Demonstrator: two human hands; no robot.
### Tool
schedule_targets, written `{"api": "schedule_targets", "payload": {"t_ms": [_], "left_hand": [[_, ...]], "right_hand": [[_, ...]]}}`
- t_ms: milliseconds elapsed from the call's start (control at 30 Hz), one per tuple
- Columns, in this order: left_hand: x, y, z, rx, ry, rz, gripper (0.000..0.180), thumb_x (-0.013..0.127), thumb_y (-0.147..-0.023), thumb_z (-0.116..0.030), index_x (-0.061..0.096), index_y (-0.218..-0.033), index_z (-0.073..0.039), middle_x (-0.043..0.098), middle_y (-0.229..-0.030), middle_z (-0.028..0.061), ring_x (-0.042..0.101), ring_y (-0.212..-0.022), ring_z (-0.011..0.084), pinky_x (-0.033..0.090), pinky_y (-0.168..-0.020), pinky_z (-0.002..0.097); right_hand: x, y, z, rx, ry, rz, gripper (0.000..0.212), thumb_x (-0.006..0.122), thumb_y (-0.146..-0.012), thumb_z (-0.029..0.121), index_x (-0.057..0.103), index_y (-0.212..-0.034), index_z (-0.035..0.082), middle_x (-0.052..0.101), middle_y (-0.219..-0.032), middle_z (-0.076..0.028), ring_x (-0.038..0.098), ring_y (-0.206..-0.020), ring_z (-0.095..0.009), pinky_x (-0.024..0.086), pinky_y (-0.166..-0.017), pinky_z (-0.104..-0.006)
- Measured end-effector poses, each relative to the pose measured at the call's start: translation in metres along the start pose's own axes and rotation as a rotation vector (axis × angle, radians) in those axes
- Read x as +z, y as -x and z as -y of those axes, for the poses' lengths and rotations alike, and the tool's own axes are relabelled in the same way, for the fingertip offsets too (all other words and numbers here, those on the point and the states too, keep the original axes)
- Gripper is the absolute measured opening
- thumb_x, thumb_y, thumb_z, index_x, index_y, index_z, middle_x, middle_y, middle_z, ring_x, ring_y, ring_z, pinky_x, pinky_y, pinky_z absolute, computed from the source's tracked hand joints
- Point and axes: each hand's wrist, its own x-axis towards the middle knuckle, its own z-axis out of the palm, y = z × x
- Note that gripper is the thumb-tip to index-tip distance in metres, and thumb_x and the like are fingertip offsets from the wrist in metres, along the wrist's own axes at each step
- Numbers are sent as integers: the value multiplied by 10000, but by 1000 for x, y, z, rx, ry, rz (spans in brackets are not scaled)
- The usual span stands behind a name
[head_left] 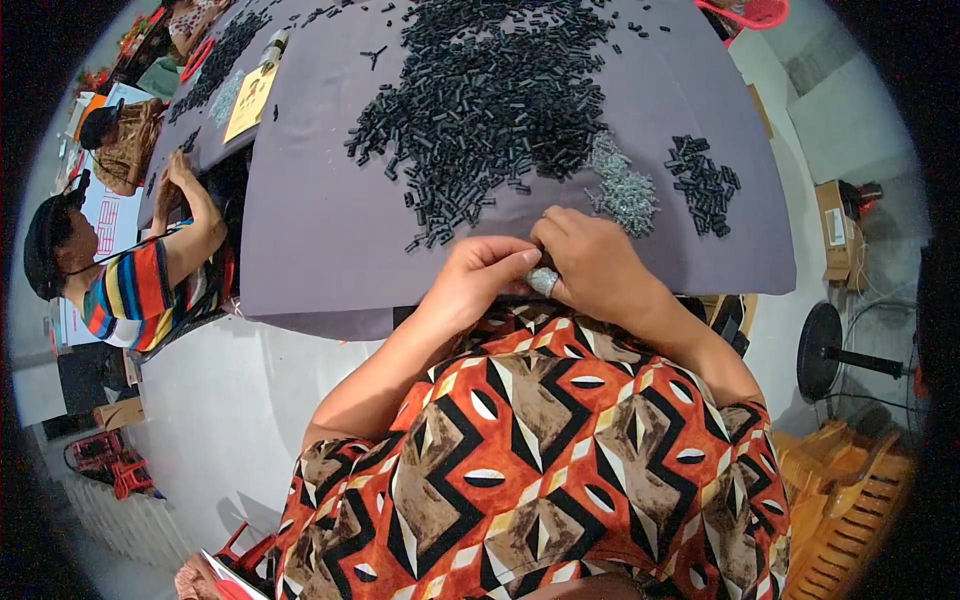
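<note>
Close together at the table's near edge, my left hand (478, 277) and my right hand (592, 258) meet with fingers pinched. Whatever small piece lies between the fingertips is hidden. A silvery wrap (543, 281) circles a digit that appears to belong to my right hand. Just beyond my right hand is a small heap of shiny silver screw-like pieces (626, 190). A large pile of short black tube-shaped parts (480, 110) spreads over the middle of the table, and a smaller group of black parts (703, 185) lies to the right of the silver heap.
Grey cloth covers the table (310, 200). At the left, a co-worker in a striped shirt (150, 285) handles parts at an adjoining table beside a yellow card (250, 103). A pink-red basket (750, 12) sits at the far right corner. An orange-brown plastic chair (845, 500) stands lower right.
</note>
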Motion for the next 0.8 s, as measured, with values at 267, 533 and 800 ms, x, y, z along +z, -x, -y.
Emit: {"api": "schedule_targets", "payload": {"t_ms": [267,533,800], "left_hand": [[1,1,11,55,11,5,172,618,-960,-114,709,-1037,9,697,-880,-3,602,-732,44,471,-653,195],[6,-4,11,38,-36,10,191,599,-971,-122,704,-1036,23,681,-867,-7,582,-734,45,465,-655,213],[-16,-42,-26,704,-1093,-324,142,668,-876,-97,685,-1002,-33,648,-956,144,627,-901,324,507,-789,373]], "right_hand": [[6,4,2,-26,27,-1,264,708,-680,116,536,-869,49,572,-827,-114,626,-771,-317,523,-631,-422],[7,11,-3,-2,23,39,202,674,-736,135,533,-851,47,574,-801,-122,631,-737,-325,525,-611,-428],[-62,19,-65,412,241,-192,257,669,-861,228,622,-1018,31,633,-972,-155,640,-868,-373,511,-749,-454]]}}
